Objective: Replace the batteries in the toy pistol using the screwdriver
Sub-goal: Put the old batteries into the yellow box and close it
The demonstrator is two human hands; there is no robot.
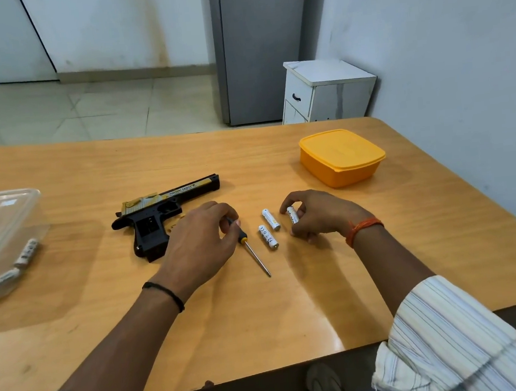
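Wooden desk carries everything. Nearest, the left hand curls its fingers round the black-and-yellow handle of the screwdriver, whose metal shaft lies on the desk pointing toward 5 o'clock. At 3 o'clock from it two white batteries lie loose, side by side and apart. Just past them the right hand pinches a third battery between thumb and fingers. At 9 o'clock from the left hand the black-and-gold toy pistol lies on its side, muzzle toward 2 o'clock. Far left stands a clear plastic box; at 1 o'clock, a lidded yellow container
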